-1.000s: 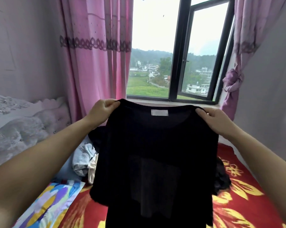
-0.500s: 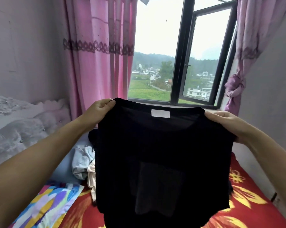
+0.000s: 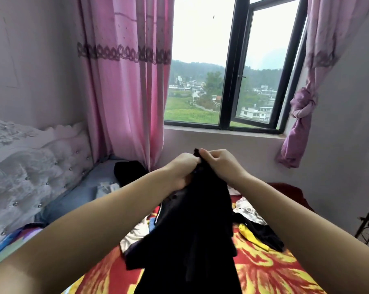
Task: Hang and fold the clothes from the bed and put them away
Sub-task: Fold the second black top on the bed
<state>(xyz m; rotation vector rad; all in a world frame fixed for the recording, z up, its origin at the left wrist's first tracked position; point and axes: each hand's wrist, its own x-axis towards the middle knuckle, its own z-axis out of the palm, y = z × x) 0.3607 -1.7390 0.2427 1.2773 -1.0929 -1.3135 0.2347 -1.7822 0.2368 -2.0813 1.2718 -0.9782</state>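
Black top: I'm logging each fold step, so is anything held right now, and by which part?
Both hands, left hand and right hand, grip the black top at its bunched upper edge, brought together.

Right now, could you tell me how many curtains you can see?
2: a long pink curtain hangs left of the window; a knotted curtain hangs right of it.

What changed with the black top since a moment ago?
The left hand and right hand swung together, bringing the shoulders of the black top to meet, so it now hangs doubled lengthwise instead of spread wide. Both hands still grip its top edge. The heap of clothes stays on the red bedspread.
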